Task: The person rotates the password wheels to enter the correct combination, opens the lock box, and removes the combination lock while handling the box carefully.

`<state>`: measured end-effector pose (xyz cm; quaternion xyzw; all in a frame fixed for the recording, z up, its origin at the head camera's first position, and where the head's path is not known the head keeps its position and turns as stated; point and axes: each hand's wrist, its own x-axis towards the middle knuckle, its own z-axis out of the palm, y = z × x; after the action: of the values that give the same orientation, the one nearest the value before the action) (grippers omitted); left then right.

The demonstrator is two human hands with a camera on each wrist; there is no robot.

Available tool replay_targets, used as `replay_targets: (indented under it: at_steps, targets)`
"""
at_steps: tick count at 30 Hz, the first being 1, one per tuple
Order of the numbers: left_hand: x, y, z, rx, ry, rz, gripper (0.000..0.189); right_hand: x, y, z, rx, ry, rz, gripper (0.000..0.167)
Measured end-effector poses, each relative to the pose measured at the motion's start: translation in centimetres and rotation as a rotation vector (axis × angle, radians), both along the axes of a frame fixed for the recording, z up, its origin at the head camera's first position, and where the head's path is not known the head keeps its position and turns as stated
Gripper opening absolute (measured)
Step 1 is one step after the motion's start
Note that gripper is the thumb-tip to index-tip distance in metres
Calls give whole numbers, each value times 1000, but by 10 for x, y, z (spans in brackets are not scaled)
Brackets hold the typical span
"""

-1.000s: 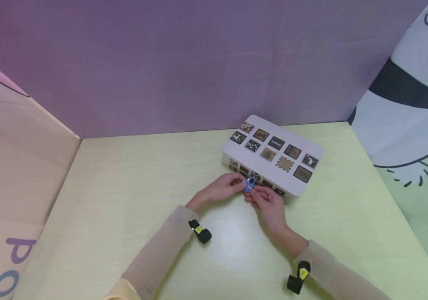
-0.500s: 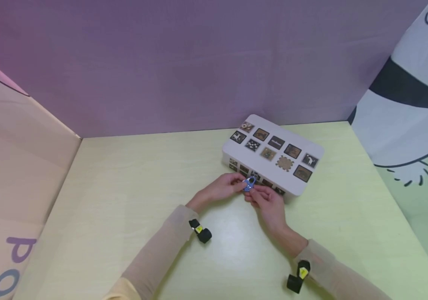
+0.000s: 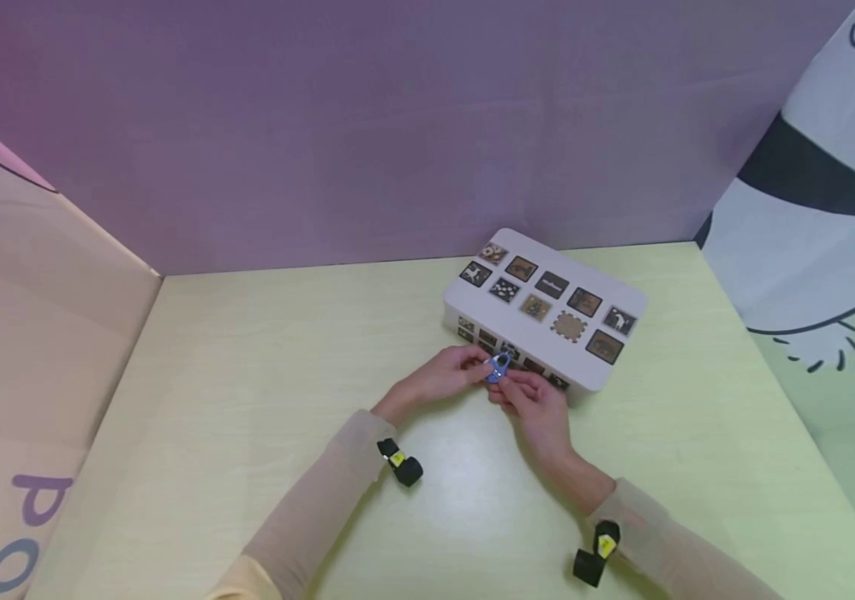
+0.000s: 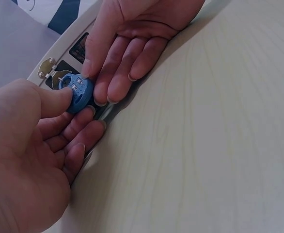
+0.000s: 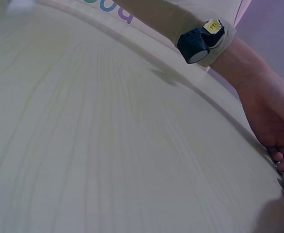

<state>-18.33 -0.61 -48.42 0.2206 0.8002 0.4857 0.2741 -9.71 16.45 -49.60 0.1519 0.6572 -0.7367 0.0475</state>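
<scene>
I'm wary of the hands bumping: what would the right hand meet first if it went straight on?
The right hand would likely meet the blue padlock first, as it seems to touch it; the left hand is close by, though depth is hard to judge.

Pale wood-grained table (image 3: 247, 375); white picture-printed box (image 3: 552, 312) on it.

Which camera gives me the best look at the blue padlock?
The left wrist view: the padlock appears largest there, with little windows on its face visible. The head view shows it small, between the left hand and right hand; the right wrist view doesn't show it.
</scene>
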Motion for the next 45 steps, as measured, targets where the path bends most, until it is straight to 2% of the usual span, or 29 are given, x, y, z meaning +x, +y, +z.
replay_targets:
  at_steps: [14,45]
  targets:
    - [0,0,0,-1,-4,8,29,0,0,0,17,4,5,27]
    - [-2,-2,-5,9,23,-23,30,-1,-1,0,8,-3,-8,27]
